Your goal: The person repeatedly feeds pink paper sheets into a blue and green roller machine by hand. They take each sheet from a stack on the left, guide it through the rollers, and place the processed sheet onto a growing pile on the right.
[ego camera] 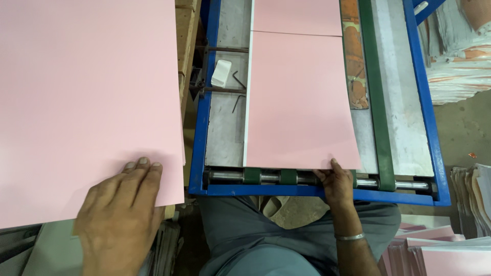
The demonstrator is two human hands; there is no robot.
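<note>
My left hand (120, 209) lies flat, fingers together, on the near edge of a stack of large pink sheets (87, 97) at the left. My right hand (336, 183) pinches the near edge of a single pink sheet (302, 102) that lies on the bed of a blue-framed machine (204, 128). A second pink sheet (296, 16) lies farther along the bed, just beyond the first. A metal bangle sits on my right wrist.
Steel rollers with green bands (271, 177) run across the machine's near end. A green belt (376, 97) runs along the bed's right side. Two hex keys (238, 88) and a small white piece (221, 72) lie on the bed's left. Paper stacks (460, 56) stand at right.
</note>
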